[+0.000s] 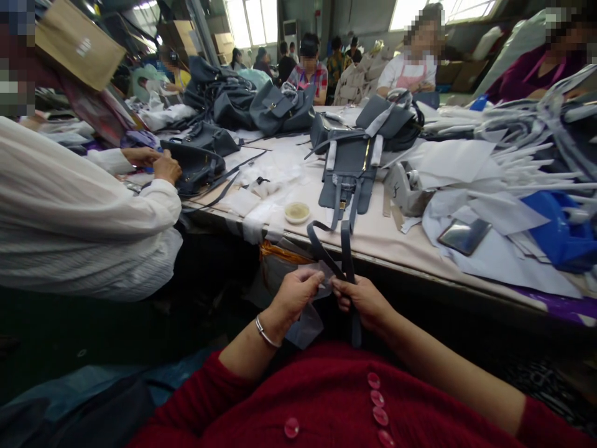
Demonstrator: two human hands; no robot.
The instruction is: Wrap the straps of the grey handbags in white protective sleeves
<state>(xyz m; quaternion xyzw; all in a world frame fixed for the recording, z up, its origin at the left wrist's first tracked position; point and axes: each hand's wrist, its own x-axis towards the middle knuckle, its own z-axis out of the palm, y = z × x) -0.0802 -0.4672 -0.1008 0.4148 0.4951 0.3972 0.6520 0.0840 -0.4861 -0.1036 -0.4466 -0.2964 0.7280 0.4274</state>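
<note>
Above my lap, near the table edge, my right hand (357, 298) is closed round a dark grey-blue bag strap (346, 249). The strap loops up onto the table and one end hangs below the hand. My left hand (298, 291) is pinched just left of it, fingertips close to the strap. A thin translucent sheet (305, 326) shows around and below the left fingers and seems held in them. The strap runs to a grey-blue leather bag (347, 168) with a gold zipper and white-wrapped handles, lying on the table.
A small round dish (297, 213) sits near the edge. To the right are a white box (408, 190), a phone (464, 235), a blue bin (562, 230) and wrapped straps (522, 155). More bags (280, 106) are piled behind. A co-worker in white (84, 211) handles a bag at left.
</note>
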